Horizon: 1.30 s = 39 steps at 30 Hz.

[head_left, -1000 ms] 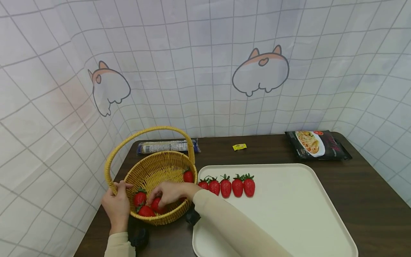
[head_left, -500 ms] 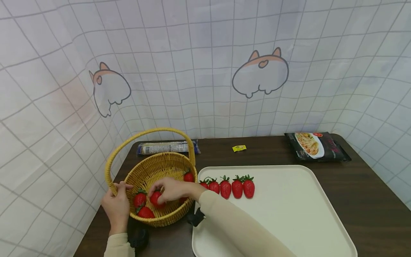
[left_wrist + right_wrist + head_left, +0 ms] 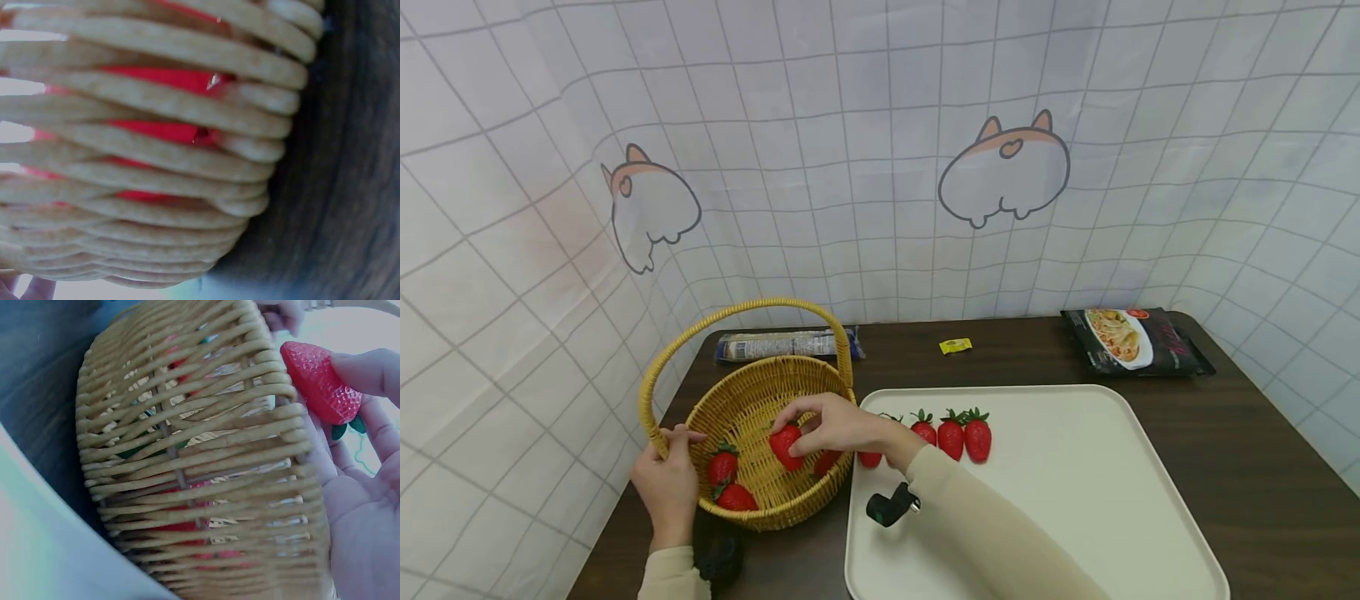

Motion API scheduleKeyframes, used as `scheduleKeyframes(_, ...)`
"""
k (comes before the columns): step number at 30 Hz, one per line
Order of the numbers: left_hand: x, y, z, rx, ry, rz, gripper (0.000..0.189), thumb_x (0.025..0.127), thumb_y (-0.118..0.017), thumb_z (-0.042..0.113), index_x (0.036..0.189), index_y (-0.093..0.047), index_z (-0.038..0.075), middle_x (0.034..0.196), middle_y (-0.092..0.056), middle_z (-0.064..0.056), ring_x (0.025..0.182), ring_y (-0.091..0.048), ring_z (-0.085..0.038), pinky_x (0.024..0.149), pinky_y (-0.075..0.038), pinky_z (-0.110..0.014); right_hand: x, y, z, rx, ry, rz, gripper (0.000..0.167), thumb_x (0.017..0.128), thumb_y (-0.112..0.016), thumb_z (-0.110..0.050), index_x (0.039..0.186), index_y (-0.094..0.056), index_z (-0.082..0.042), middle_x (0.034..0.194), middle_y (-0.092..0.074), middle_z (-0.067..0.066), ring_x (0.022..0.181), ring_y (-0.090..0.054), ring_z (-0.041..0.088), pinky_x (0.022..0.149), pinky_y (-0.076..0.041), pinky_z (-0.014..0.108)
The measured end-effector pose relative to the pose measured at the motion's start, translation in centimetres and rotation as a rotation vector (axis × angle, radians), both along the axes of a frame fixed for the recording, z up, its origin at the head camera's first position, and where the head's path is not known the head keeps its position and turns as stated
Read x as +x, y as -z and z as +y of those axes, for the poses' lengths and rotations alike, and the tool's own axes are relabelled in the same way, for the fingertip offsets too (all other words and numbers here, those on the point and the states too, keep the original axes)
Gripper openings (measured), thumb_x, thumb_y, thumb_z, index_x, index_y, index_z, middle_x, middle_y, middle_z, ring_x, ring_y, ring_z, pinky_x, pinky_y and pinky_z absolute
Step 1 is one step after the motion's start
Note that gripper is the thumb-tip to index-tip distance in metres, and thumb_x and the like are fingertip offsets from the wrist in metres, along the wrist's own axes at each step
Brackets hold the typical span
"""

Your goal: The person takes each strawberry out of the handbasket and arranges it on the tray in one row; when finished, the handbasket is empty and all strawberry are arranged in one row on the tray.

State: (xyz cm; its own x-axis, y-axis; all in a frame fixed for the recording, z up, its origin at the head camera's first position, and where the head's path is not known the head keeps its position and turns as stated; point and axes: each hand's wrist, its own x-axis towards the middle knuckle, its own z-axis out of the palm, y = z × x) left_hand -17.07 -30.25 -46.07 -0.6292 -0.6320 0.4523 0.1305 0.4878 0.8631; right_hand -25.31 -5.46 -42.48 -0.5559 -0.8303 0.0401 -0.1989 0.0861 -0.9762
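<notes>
My left hand [image 3: 666, 483] grips the yellow wicker basket [image 3: 805, 379] at its left rim, beside the foot of the tall handle. Between thumb and fingers, my right hand [image 3: 842, 425] pinches a red strawberry [image 3: 784, 448] above the basket's floor. In the right wrist view this strawberry [image 3: 315, 381] shows its green leaves pointing down, near the basket's rim. Two strawberries [image 3: 735, 497] lie at the basket's left front, and another [image 3: 826, 463] sits at its right side, partly under my right hand. The left wrist view shows only woven wall [image 3: 156, 150] with red behind it.
Right of the basket lies a white tray [image 3: 1075, 500], with a row of several strawberries [image 3: 977, 439] along its back left, partly covered by my right wrist. Behind stand a long blue-ended packet [image 3: 782, 345], a small yellow wrapper [image 3: 955, 346] and a black noodle pack [image 3: 1131, 342].
My right hand has picked the strawberry up from beside the two at the front left and moved it up and right. The left hand keeps its place on the basket.
</notes>
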Motion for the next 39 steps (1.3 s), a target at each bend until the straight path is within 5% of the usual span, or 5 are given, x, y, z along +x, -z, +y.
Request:
scheduleKeyframes(17, -0.1, 0.1, -0.2, 0.008, -0.003, 0.006, 0.043, 0.1, -0.057, 0.031, 0.073, -0.073, 0.001, 0.047, -0.044, 0.005, 0.035, -0.017, -0.007, 0.035, -0.019, -0.027, 1.3, 1.0, 6.7, -0.135, 0.073, -0.139, 0.032, 0.088, -0.067, -0.007, 0.12, -0.062, -0.008, 0.117, -0.064, 0.009, 0.095, -0.064, 0.022, 0.084, -0.053, 0.045)
scheduleKeyframes(23, 0.0, 0.1, 0.0, 0.002, 0.003, 0.005, 0.045, 0.1, -0.056, 0.032, 0.073, -0.073, 0.001, 0.054, -0.055, -0.005, 0.034, -0.018, -0.009, 0.035, -0.02, -0.027, 1.8, 1.5, 9.8, -0.096, 0.175, -0.055, 0.031, 0.09, -0.069, -0.009, 0.12, -0.064, -0.009, 0.121, -0.062, 0.008, 0.095, -0.066, 0.025, 0.081, -0.054, 0.045)
scheduleKeyframes(27, 0.0, 0.1, 0.0, 0.014, 0.02, 0.002, 0.045, 0.1, -0.055, 0.031, 0.074, -0.073, 0.0, 0.055, -0.054, -0.002, 0.034, -0.019, -0.01, 0.037, -0.02, -0.028, 2.3, 1.9, 12.3, -0.068, 0.247, -0.033, 0.033, 0.09, -0.07, -0.012, 0.122, -0.065, -0.01, 0.117, -0.064, 0.01, 0.092, -0.065, 0.027, 0.076, -0.054, 0.05)
scheduleKeyframes(30, 0.0, 0.1, 0.0, 0.018, 0.021, 0.002, 0.044, 0.1, -0.056, 0.03, 0.075, -0.073, -0.002, 0.052, -0.048, 0.002, 0.035, -0.019, -0.01, 0.038, -0.019, -0.028, 2.6, 2.2, 14.1, -0.043, 0.297, -0.023, 0.034, 0.09, -0.07, -0.014, 0.124, -0.064, -0.01, 0.117, -0.064, 0.011, 0.092, -0.064, 0.026, 0.069, -0.054, 0.042)
scheduleKeyframes(39, 0.0, 0.1, -0.1, 0.002, 0.013, 0.002, 0.044, 0.1, -0.055, 0.03, 0.075, -0.074, 0.0, 0.052, -0.051, -0.008, 0.035, -0.02, -0.01, 0.038, -0.02, -0.027, 3.8, 3.1, 18.5, -0.005, 0.466, 0.015, 0.037, 0.091, -0.069, -0.012, 0.126, -0.062, -0.007, 0.114, -0.064, 0.016, 0.088, -0.062, 0.027, 0.072, -0.056, 0.044)
